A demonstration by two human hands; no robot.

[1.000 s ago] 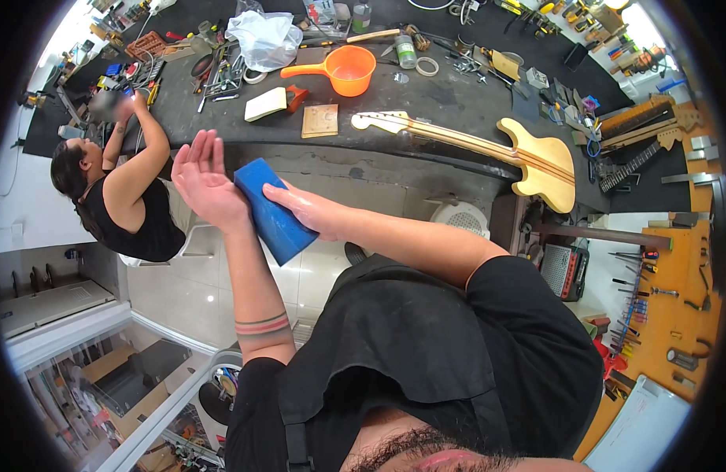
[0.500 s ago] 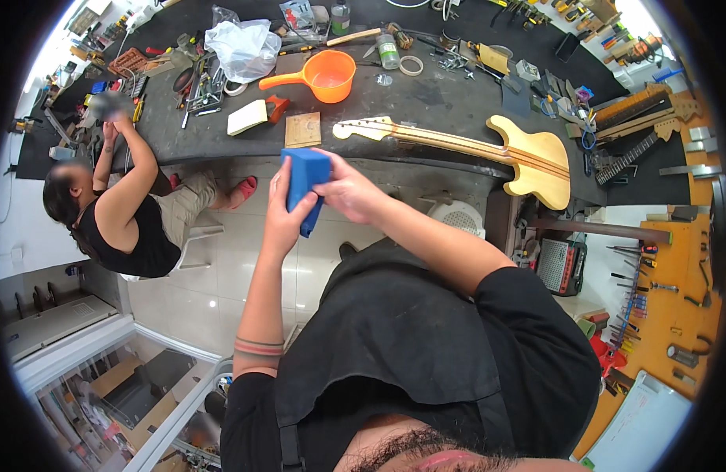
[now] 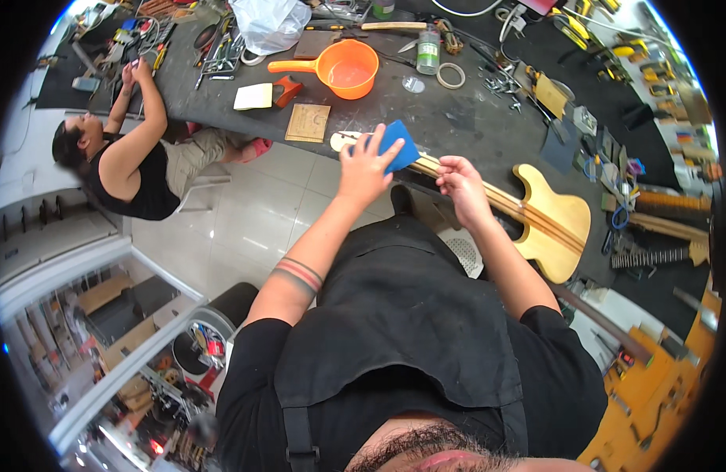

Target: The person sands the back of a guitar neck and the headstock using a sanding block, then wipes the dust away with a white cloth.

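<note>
A blue block, which looks wrapped in abrasive sheet, is in my left hand. That hand holds it over the headstock end of the guitar neck, with its fingers spread across one side. Whether the block touches the wood cannot be made out. My right hand has its fingers curled at the edge of the neck, seemingly gripping it. The pale wooden guitar body, with darker stripes down its middle, overhangs the bench edge at the right. Part of the headstock is hidden behind my left hand.
On the dark bench lie an orange dipper, a small wooden board, a pale pad, a tape roll and a bottle. A co-worker sits at the left. A white stool stands below the bench.
Both hands held the blue block in front of the bench earlier. Now my left hand alone has it at the guitar, while my right has let go and moved to the neck. The view has shifted.
</note>
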